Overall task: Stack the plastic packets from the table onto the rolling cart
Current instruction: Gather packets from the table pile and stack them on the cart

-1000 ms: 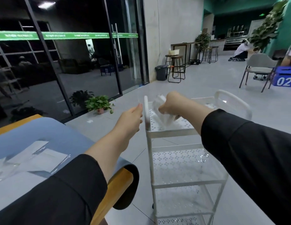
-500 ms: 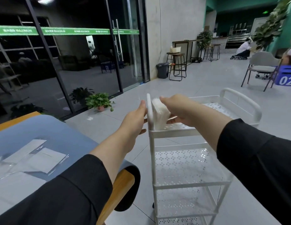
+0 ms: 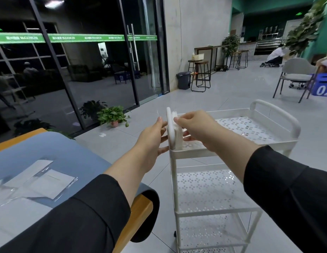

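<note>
Clear, crinkly plastic sits in the right hand (image 3: 194, 127): the grip of its thumb and fingers pinches a see-through plastic packet (image 3: 178, 137). The packet stands upright at the near left end of the top shelf of the white metal rolling cart (image 3: 232, 154), just inside the cart's white loop handle (image 3: 170, 130). The left hand (image 3: 152, 141) is on the other side of that handle. Its fingers are straight and spread, its grip is loose and holds nothing, and its fingertips reach up to the handle. Both arms wear black sleeves. The cart has shelves with little holes in them, one under the other. To the left is the wooden worktop (image 3: 139, 212) with a blue mat (image 3: 77, 154). More flat clear packets with white paper inside (image 3: 49, 179) lie on the mat. A green potted plant (image 3: 113, 116) stands on the grey tile floor by the dark glass doors.
</note>
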Demonstrator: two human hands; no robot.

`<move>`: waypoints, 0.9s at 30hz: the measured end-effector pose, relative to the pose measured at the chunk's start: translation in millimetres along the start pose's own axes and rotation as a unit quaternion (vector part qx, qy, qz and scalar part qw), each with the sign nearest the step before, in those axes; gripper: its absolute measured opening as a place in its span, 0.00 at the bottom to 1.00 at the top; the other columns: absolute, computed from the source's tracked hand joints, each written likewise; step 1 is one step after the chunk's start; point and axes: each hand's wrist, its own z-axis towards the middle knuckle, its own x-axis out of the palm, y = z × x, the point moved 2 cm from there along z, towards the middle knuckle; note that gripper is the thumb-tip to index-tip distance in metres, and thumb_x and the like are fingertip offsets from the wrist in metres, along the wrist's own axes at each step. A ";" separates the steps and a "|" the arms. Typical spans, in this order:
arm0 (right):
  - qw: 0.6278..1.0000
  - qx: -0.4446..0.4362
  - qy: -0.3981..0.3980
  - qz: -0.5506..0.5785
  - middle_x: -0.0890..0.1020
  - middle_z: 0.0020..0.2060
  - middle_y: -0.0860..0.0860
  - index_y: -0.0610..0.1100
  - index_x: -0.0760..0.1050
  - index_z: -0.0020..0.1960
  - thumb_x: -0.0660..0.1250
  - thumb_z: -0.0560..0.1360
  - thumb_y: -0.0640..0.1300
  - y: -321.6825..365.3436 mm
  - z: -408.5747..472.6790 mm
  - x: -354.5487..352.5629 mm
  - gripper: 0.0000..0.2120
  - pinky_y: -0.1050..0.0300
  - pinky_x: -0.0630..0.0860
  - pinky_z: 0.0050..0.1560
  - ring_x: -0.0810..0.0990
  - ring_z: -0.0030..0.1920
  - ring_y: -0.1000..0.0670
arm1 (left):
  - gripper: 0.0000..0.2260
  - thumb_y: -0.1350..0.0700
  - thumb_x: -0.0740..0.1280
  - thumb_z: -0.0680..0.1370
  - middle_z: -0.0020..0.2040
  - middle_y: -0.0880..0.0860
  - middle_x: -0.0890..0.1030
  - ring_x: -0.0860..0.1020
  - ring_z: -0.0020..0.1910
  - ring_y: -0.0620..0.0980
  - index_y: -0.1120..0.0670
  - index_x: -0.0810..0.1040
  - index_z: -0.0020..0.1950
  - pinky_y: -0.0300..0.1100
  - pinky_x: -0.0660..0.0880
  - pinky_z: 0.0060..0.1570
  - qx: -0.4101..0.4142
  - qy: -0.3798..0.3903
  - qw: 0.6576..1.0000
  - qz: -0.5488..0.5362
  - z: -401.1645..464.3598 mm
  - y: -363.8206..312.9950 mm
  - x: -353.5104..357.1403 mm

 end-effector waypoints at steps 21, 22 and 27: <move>0.995 -0.100 0.022 -0.012 0.84 0.47 0.50 0.46 0.79 0.58 0.70 0.78 0.51 -7.7 8.2 -6.1 0.12 0.55 0.83 0.43 0.84 0.48 0.50 | 0.14 0.43 0.63 0.82 0.53 0.48 0.86 0.83 0.55 0.47 0.49 0.84 0.57 0.43 0.78 0.50 0.049 0.007 0.994 0.092 -3.7 -1.1 7.7; 0.994 -0.104 0.019 -0.018 0.84 0.47 0.50 0.47 0.80 0.57 0.70 0.79 0.51 -7.9 7.9 -5.3 0.11 0.55 0.83 0.43 0.84 0.48 0.50 | 0.15 0.42 0.63 0.82 0.53 0.47 0.86 0.83 0.55 0.47 0.48 0.84 0.58 0.44 0.78 0.51 0.047 0.010 0.995 0.085 -2.7 0.3 7.8; 0.991 -0.121 -0.002 -0.053 0.85 0.46 0.53 0.49 0.83 0.58 0.68 0.79 0.53 -9.5 5.3 -7.1 0.12 0.44 0.83 0.52 0.84 0.49 0.49 | 0.28 0.34 0.66 0.76 0.65 0.48 0.80 0.80 0.62 0.49 0.45 0.71 0.72 0.52 0.81 0.59 0.047 0.000 0.997 0.061 -2.3 9.0 5.1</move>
